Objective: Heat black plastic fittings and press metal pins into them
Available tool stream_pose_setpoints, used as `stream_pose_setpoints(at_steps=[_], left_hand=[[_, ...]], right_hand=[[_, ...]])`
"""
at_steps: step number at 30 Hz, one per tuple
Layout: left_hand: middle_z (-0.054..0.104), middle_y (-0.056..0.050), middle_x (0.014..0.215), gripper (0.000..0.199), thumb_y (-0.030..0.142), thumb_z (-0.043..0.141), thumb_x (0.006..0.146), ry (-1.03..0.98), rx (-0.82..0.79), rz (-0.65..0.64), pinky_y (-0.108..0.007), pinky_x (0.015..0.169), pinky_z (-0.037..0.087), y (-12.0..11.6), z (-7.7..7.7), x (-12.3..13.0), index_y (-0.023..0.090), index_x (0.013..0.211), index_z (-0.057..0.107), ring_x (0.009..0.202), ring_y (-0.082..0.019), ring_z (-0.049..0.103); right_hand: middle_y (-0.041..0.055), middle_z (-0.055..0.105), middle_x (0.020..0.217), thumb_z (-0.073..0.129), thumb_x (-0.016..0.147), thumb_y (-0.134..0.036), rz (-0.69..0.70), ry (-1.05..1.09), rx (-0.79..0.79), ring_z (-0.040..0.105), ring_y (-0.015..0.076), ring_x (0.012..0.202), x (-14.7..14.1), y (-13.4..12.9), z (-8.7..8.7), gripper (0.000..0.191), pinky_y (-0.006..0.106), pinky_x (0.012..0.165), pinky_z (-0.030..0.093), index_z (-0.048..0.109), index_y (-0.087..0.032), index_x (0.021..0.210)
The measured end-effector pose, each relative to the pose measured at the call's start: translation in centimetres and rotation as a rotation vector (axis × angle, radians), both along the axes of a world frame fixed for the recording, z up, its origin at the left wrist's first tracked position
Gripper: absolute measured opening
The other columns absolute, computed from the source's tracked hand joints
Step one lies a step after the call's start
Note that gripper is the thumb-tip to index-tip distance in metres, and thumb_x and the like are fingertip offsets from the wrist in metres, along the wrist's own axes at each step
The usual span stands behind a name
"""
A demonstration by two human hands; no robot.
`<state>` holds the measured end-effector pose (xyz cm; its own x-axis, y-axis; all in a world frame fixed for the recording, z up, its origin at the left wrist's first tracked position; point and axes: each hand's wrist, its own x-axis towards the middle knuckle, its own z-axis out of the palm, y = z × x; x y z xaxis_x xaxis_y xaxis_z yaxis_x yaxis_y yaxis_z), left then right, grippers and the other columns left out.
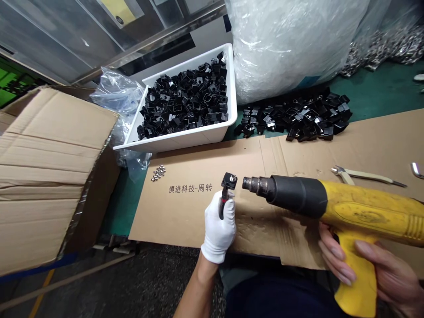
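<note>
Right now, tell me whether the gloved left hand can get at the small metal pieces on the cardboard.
Probably yes: only flat cardboard lies between the left hand and the small metal pieces. Picking one up would likely mean first putting down the black-handled tool it grips.

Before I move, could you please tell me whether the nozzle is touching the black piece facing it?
Apart: the head view shows a narrow strip of cardboard between the nozzle and the black piece.
</note>
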<state>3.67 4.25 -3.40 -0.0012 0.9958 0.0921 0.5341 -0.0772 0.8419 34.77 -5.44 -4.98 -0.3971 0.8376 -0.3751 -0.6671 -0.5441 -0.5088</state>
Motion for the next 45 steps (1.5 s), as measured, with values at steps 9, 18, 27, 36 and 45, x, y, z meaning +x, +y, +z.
stream_pose_setpoints(at_steps=[9,18,27,36,45], left_hand=[[0.068,-0.006,0.093,0.031,0.045,0.049,0.104,0.023,0.003,-0.010,-0.031,0.080,0.052,0.1,0.1,0.1,0.019,0.112,0.066,0.081,-0.019,0.065],[0.069,-0.006,0.096,0.030,0.045,0.049,0.104,0.017,-0.010,-0.009,-0.032,0.082,0.052,0.1,0.2,0.3,0.020,0.112,0.065,0.086,-0.020,0.066],[0.069,-0.006,0.096,0.034,0.049,0.050,0.104,0.021,-0.022,0.010,-0.032,0.081,0.052,0.1,0.2,0.4,0.020,0.112,0.066,0.086,-0.020,0.066],[0.068,-0.007,0.094,0.034,0.049,0.051,0.103,0.019,-0.022,0.019,-0.032,0.080,0.053,0.0,-0.1,0.4,0.020,0.113,0.066,0.085,-0.020,0.066],[0.069,-0.006,0.094,0.031,0.048,0.053,0.103,0.007,-0.025,0.047,-0.031,0.078,0.053,-0.1,-0.3,0.5,0.020,0.112,0.066,0.084,-0.020,0.067]], right_hand=[[0.0042,0.059,0.078,0.076,0.084,-0.046,-0.090,-0.021,-0.118,0.053,0.0139,0.053,-0.9,0.4,1.8,0.034,0.028,0.049,0.048,0.072,-0.022,0.108],[0.0032,0.061,0.083,0.077,0.088,-0.046,-0.047,0.030,-0.076,0.056,0.0132,0.056,-0.6,0.4,1.3,0.034,0.028,0.053,0.051,0.070,-0.022,0.111],[0.0033,0.062,0.082,0.078,0.087,-0.047,-0.044,0.023,-0.064,0.056,0.0138,0.056,-0.6,0.5,1.5,0.035,0.028,0.052,0.050,0.071,-0.022,0.110],[0.0050,0.061,0.079,0.076,0.085,-0.045,-0.076,-0.001,-0.094,0.055,0.0144,0.054,-0.9,0.7,1.9,0.032,0.028,0.050,0.049,0.072,-0.021,0.107],[0.0043,0.059,0.077,0.076,0.085,-0.045,-0.094,-0.013,-0.100,0.054,0.0136,0.053,-1.1,0.7,2.1,0.032,0.027,0.050,0.049,0.071,-0.022,0.105]])
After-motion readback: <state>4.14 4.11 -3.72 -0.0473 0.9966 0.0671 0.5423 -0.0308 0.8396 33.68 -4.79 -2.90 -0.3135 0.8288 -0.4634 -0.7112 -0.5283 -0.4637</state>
